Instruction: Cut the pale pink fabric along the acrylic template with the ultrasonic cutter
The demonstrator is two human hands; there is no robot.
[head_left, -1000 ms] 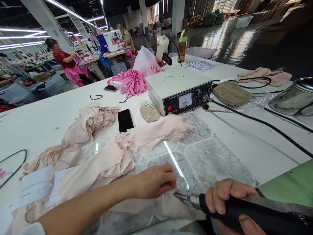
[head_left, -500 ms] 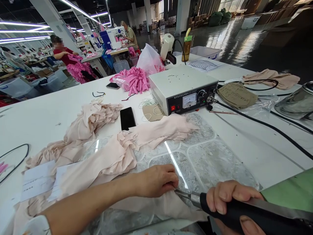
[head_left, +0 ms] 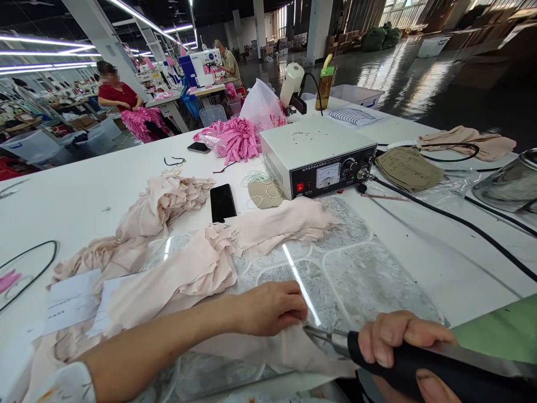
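Observation:
My left hand (head_left: 272, 308) is closed, its fingers pinching the upper edge of a pale beige fabric piece (head_left: 268, 350) that lies in front of me on a marbled sheet. My right hand (head_left: 403, 341) is wrapped round the black handle of an ultrasonic hand welder (head_left: 369, 350), its metal tip pointing left. That tip is at the fabric edge just beside my left fingertips; whether it touches the cloth I cannot tell. Past my left forearm lie a stack of beige fabric pieces (head_left: 176, 274) and another beige stack (head_left: 281, 226).
A control box (head_left: 321, 151) with a dial and a black cable (head_left: 453, 218) stands at the back of the white table. A phone (head_left: 222, 202), a bunched beige heap (head_left: 155, 207), pink strips (head_left: 239, 140) and a brown card stack (head_left: 409, 168) lie around. Co-workers sit farther off.
The view has shifted slightly, so the table things appear a little to the right. Both hands keep their hold, with the welder tip still at the fabric edge.

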